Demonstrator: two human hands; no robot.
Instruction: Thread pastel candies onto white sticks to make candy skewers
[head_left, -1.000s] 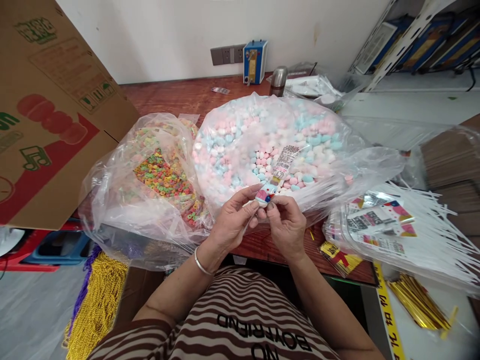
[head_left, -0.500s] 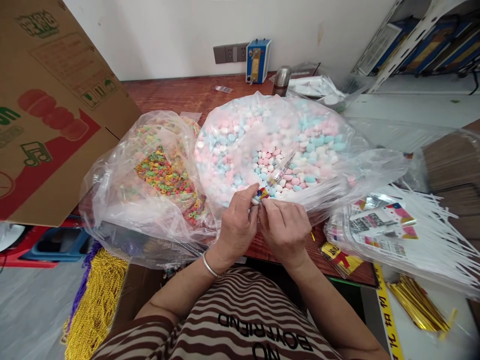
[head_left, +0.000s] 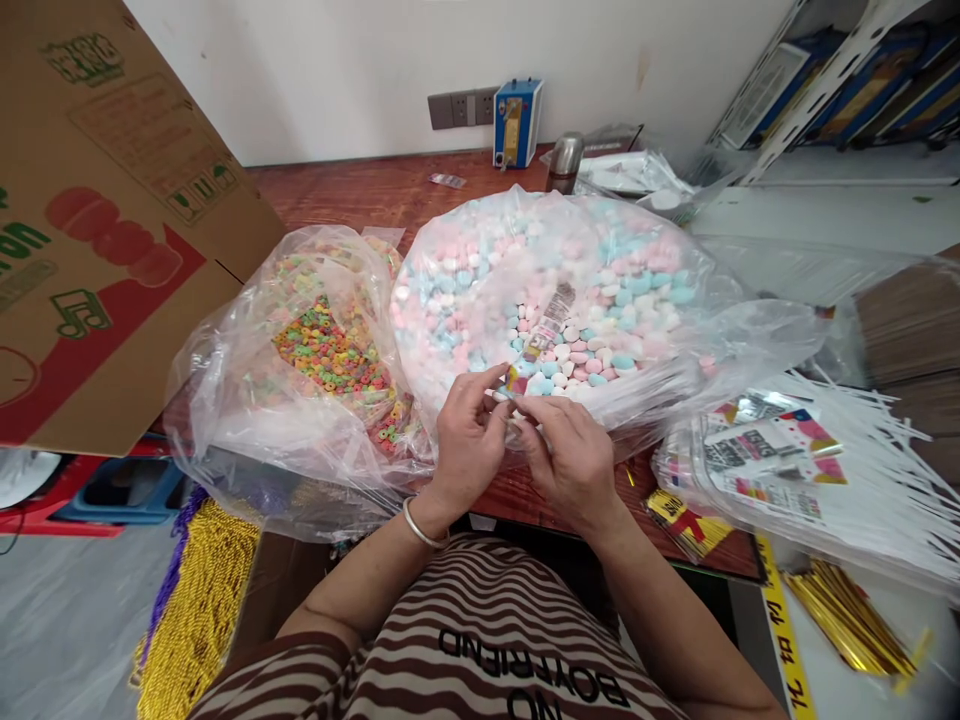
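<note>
Both my hands meet at the near edge of a big clear bag of pink, white and blue candies [head_left: 577,350]. A small clear printed packet [head_left: 550,322] points away from my fingers over the candies, its colourful near end [head_left: 516,380] pinched by my left hand [head_left: 472,430]. My right hand [head_left: 571,455] has its thumb and forefinger closed at the same end, with a thin white piece between the hands. To the left lies a clear bag of small multicoloured rings [head_left: 330,350].
A cardboard box [head_left: 112,230] stands at the left. White sticks [head_left: 885,450] and printed packets [head_left: 772,445] lie at the right, near gold ties [head_left: 847,620]. Behind are a metal flask [head_left: 565,163] and a blue device [head_left: 517,123]. Yellow cords [head_left: 199,600] hang lower left.
The packet has swung more upright and its printed face now shows more. My fingers have shifted a little on its near end, with slightly more gap between the hands.
</note>
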